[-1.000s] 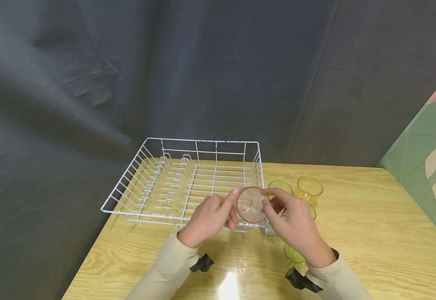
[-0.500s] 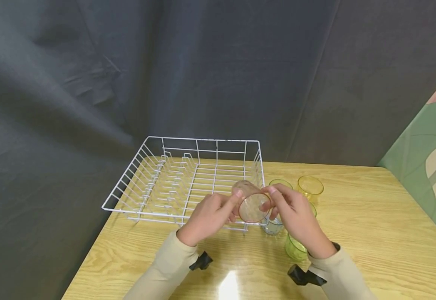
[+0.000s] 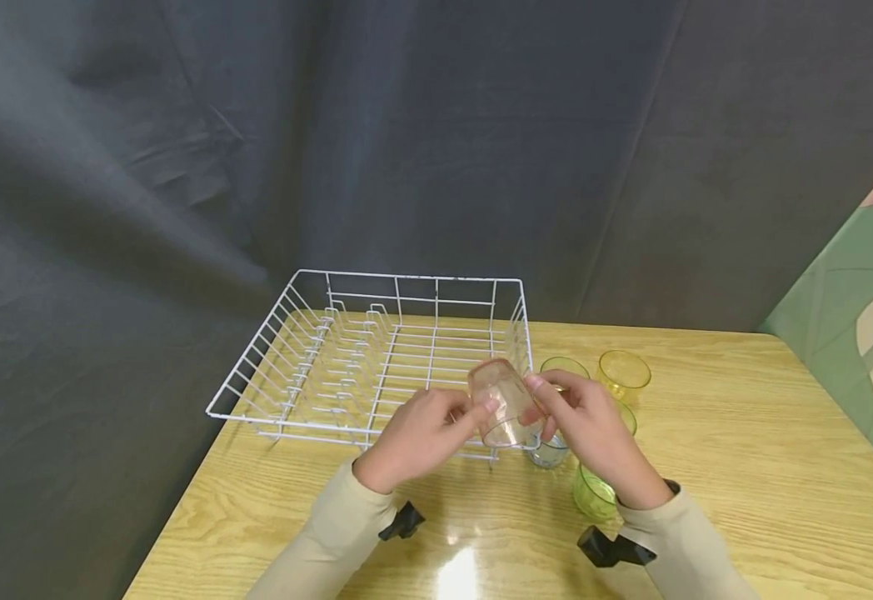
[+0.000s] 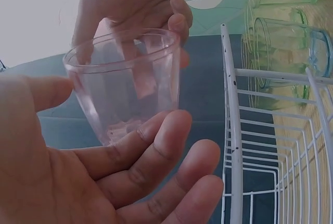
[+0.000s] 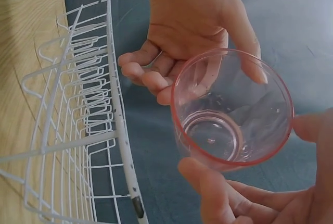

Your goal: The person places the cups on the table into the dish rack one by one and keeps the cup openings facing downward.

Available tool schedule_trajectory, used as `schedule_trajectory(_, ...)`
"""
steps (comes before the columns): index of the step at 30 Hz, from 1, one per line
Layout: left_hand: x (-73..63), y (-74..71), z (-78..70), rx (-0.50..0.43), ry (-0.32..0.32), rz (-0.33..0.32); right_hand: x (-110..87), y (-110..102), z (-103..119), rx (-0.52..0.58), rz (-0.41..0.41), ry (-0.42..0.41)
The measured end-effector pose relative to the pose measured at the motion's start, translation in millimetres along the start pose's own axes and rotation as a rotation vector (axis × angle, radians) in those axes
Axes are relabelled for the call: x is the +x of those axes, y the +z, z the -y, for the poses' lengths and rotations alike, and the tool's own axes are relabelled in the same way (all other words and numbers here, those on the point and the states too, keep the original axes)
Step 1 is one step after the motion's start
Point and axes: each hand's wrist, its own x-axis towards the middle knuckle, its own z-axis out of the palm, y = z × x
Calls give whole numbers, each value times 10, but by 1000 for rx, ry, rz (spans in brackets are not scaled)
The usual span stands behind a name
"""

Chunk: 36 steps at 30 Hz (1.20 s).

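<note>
A see-through pink cup (image 3: 502,392) is held in the air by both hands, above the front right corner of the white wire dish rack (image 3: 384,431). It is tilted, its rim toward the person and lower than its base in the head view. My left hand (image 3: 420,432) holds it from the left, thumb near the rim and fingers along the side, as the left wrist view shows. From the right, my right hand (image 3: 594,429) pinches it close to the red-edged rim (image 5: 232,162). The cup's inside looks bare in the right wrist view.
Right of the rack stand a yellow cup (image 3: 624,375), a clear bluish cup (image 3: 549,452) and several green cups, one (image 3: 594,493) nearest the front. The right forearm partly covers them. A dark curtain (image 3: 436,150) hangs behind the wooden table (image 3: 744,433).
The pink cup has turned between the hands: its opening faced the head camera before, and now its rim points downward and its side shows. Both hands stay in nearly the same place.
</note>
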Motion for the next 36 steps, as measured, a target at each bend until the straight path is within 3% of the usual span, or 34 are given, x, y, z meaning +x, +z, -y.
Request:
schedule_trajectory(9, 8, 1, 0, 36, 3, 9, -7, 22, -5, -16, 31, 46)
schedule_trajectory(20, 3, 1, 2, 32, -7, 21, -18, 46, -54, -34, 22, 0)
schedule_trajectory(28, 23, 14, 30, -29, -11, -14, -26, 79, -68, -21, 6, -60)
schedule_trajectory(36, 28, 35, 38, -37, -28, -42, -55, 104, -36, -29, 4, -55)
